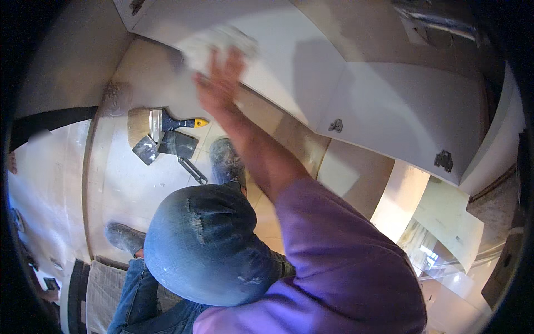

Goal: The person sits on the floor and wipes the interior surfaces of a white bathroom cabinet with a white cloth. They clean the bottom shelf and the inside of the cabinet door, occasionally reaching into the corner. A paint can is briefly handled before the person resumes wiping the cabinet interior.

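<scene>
My right hand (221,85) reaches up to the white cabinet (317,50), its fingers spread and blurred by motion. Under the fingers is a whitish, smeared-looking thing, probably a cloth (238,37), held against the panel near its lower edge. Its outline is too blurred to make out fully. My left hand is out of view. On the floor below the hand lies a wide paintbrush (156,123) with a dark, yellow-tipped handle. Touching it are two dark, paint-spotted flat spreaders (179,144), and a slim utility knife (192,170) lies beside them.
My dusty shoes (227,160) stand on the tiled floor (142,188). Metal hinge plates (443,160) sit on the cabinet's lower edge. A dark-edged glossy panel (54,167) stands on the left. Pale boards (450,213) and a clear plastic sheet (454,284) are at the lower right.
</scene>
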Demonstrator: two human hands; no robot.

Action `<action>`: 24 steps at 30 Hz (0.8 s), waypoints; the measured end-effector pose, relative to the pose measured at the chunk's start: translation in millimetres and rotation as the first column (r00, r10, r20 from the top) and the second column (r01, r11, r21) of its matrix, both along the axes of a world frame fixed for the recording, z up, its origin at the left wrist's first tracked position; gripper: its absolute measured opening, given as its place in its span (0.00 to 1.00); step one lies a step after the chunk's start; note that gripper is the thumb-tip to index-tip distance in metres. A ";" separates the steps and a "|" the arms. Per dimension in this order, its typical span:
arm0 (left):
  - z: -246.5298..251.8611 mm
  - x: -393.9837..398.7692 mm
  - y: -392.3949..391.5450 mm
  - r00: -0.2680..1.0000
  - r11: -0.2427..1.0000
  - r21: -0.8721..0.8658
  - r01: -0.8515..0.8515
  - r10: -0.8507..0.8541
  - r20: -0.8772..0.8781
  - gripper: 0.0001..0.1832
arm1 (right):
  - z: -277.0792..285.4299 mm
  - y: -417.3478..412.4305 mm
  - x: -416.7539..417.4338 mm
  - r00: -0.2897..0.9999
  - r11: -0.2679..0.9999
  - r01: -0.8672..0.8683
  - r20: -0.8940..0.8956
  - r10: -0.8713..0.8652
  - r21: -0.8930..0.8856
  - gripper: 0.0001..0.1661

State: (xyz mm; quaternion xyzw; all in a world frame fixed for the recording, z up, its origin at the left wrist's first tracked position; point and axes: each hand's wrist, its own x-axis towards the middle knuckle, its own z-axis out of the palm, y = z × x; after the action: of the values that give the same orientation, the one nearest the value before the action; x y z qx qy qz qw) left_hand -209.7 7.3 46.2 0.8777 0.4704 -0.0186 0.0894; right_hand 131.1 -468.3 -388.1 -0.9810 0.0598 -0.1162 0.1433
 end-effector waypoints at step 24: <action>13.0 11.3 -7.4 0.993 0.993 -0.070 0.094 -0.088 0.076 0.28 | 13.6 -204.1 -69.3 0.771 0.791 0.564 -0.191 -0.607 -0.235 0.41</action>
State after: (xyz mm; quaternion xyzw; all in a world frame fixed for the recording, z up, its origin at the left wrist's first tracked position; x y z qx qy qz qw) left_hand -198.4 0.0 59.1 0.8945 0.4253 -0.0079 0.1379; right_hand 61.8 -672.4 -374.5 -0.9279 0.3714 -0.0316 0.0098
